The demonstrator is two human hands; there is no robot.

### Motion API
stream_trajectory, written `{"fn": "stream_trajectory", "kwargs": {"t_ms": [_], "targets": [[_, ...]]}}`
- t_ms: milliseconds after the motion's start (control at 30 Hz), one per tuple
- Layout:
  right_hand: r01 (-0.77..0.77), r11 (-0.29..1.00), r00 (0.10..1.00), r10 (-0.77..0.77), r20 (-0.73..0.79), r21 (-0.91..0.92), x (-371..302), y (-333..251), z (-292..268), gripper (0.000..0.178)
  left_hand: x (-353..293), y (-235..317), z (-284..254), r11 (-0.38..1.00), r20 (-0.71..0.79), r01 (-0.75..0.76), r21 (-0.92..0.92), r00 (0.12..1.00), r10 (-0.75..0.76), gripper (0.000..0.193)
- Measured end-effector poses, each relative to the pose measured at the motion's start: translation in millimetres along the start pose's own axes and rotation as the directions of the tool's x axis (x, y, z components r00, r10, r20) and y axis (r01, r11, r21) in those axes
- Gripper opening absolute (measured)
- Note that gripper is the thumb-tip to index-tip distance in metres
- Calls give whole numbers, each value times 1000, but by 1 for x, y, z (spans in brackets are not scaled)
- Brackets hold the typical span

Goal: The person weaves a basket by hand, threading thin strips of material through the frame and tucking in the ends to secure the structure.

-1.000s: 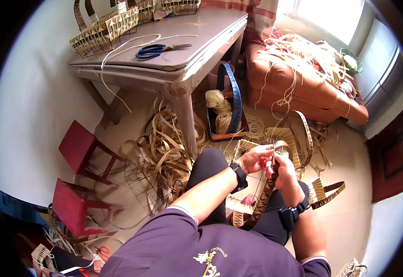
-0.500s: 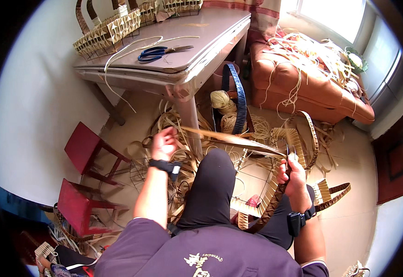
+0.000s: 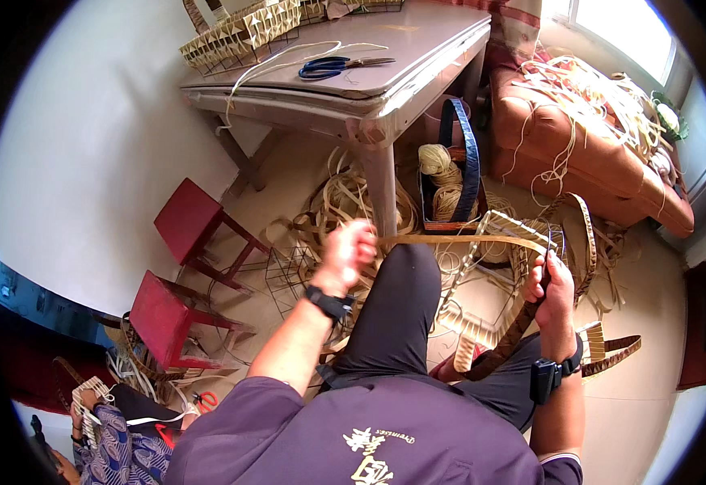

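A flat brown strip (image 3: 458, 238) stretches between my two hands, above my raised knee. Its left end is in my left hand (image 3: 349, 252), whose fingers are curled closed and smeared a little by motion. My right hand (image 3: 556, 291) is closed round the dark brown, wrapped handle (image 3: 505, 343) of a basket, where the strip meets it. The woven basket (image 3: 476, 330), pale with a wire frame, lies tilted by my right leg. Part of the handle is hidden behind my right hand.
Blue-handled scissors (image 3: 324, 68) and pale cords lie on the table (image 3: 417, 40). Under it are loose strips and a basket of yarn balls (image 3: 442, 182). Two red stools (image 3: 187, 226) stand left; strips cover the armchair (image 3: 531, 133). Another person (image 3: 130, 436) works at lower left.
The view has shifted, so the room appears farther right. The strip now runs nearly level instead of slanting down to the right. My left hand is slightly closer to my right hand.
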State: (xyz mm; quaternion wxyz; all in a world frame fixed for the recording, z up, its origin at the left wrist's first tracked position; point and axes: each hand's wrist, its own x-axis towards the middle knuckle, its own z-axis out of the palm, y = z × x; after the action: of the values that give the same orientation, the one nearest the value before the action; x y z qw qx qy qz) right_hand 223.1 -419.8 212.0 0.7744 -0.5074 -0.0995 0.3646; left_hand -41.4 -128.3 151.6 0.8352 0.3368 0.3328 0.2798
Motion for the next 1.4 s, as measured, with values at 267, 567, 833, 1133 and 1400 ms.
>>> {"fn": "stream_trajectory", "kwargs": {"t_ms": [267, 567, 833, 1133, 1400], "targets": [[33, 998, 997, -30, 67, -47, -30, 78, 24, 32, -35, -122, 139, 864, 503, 383, 326, 704, -501, 48], [13, 997, 999, -16, -37, -81, -34, 109, 4, 30, -49, -124, 147, 763, 446, -199, 614, 886, -128, 39], [65, 981, 995, -51, 81, -181, -37, 130, 8, 32, -23, -123, 179, 98, 549, -568, 817, 819, 166, 57], [-90, 988, 988, 72, -140, -123, -39, 140, 3, 51, -17, -143, 132, 446, 591, -545, 710, 805, 43, 48], [-31, 993, 996, 22, -87, -114, -44, 131, -16, 39, -36, -162, 149, 742, 443, 248, 623, 670, -596, 36]]}}
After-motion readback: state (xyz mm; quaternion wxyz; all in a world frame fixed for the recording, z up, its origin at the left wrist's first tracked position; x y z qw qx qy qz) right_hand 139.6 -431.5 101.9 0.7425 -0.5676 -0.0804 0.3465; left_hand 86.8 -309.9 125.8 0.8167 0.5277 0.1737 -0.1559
